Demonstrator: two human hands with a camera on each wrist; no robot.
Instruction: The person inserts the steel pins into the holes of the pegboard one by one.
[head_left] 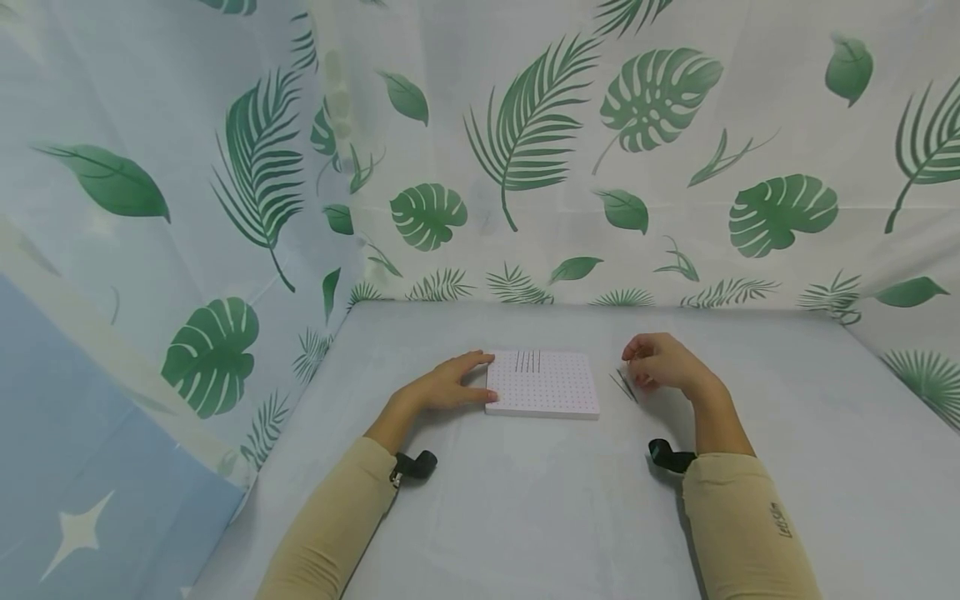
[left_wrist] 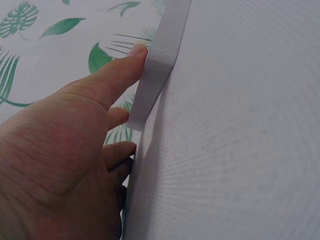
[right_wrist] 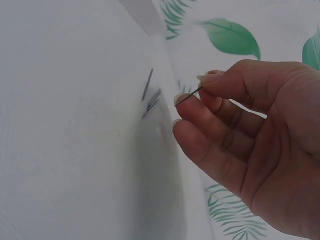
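Observation:
A white pegboard [head_left: 558,390] with a grid of small holes lies flat on the table. Several thin dark pins [head_left: 528,361] stand in a row near its back left. My left hand [head_left: 446,383] rests at the board's left side, thumb and forefinger spread apart and touching its edge; the left wrist view shows the thumb [left_wrist: 122,75] against the board's corner. Right of the board, my right hand [head_left: 667,364] is raised above the table. Between thumb and forefinger it pinches a thin dark pin [right_wrist: 190,95]. Below it a few similar loose pins [right_wrist: 152,104] lie on the table.
A pale cloth covers the table [head_left: 540,500]. Behind it hangs a white curtain [head_left: 510,242] printed with green leaves, with another curtain [head_left: 135,275] along the left. Black wrist cameras sit on both forearms.

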